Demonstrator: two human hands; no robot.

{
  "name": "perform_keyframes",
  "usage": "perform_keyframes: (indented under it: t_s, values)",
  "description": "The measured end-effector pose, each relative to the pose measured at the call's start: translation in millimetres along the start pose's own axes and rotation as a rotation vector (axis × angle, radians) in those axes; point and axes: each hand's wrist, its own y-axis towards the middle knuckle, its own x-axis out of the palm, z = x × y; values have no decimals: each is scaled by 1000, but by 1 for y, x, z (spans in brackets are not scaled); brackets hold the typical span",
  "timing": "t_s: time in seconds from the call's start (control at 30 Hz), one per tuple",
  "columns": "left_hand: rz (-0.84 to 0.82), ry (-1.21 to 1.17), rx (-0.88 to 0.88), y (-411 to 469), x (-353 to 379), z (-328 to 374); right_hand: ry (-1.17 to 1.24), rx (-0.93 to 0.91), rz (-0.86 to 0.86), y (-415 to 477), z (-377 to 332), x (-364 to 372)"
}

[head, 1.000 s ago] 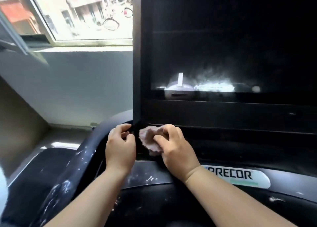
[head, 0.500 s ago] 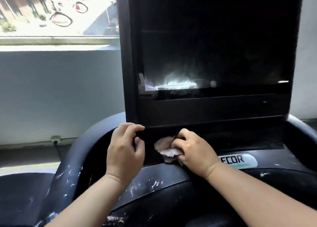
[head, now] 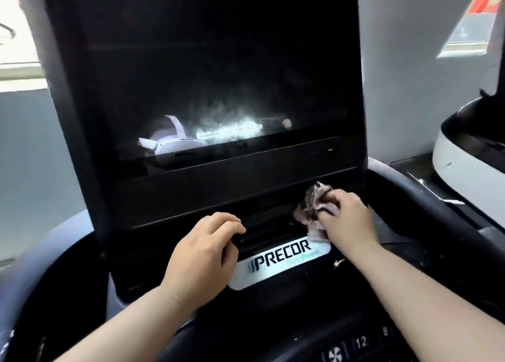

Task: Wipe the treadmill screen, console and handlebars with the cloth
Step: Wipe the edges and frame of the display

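The treadmill's big black screen (head: 207,69) fills the upper middle, dark and smeared with dust near its lower edge. Below it runs the black console (head: 273,301) with a silver PRECOR badge (head: 281,260). My right hand (head: 347,222) grips a crumpled pinkish cloth (head: 314,203) and presses it into the recess under the screen's lower right corner. My left hand (head: 205,255) rests on the ledge below the screen's lower left, fingers curled over the ledge's edge, holding nothing else. The curved black handlebar (head: 24,293) shows at the left edge.
Number buttons and a fan key (head: 358,345) sit at the bottom right of the console. A neighbouring white and black machine (head: 470,164) stands at the right. A grey wall and bright window lie behind on the left.
My right hand has slid the cloth rightward along the recess, from near the lower left corner to the lower right. My left hand moved right too, and the view swung right.
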Motion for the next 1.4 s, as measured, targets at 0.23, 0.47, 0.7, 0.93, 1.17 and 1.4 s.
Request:
perform_keyframes:
  t_s: [0.23, 0.47, 0.7, 0.93, 1.17, 1.4]
  values:
    - [-130, 56, -32, 39, 27, 26, 1, -47, 117, 33, 50, 6]
    - [-213, 23, -212, 45, 32, 47, 362, 291, 127, 44, 76, -34]
    - [-76, -810, -578, 93, 5, 88, 1065, -14, -265, 1, -67, -65]
    - [258, -973, -630, 85, -96, 60, 1356, -52, -630, -29, -174, -85]
    - [278, -844, -466, 46, -182, 15, 1087, -287, -792, -57, -246, -70]
    - [338, -797, -506, 35, -244, -21, 892, -460, -564, -74, -299, -70]
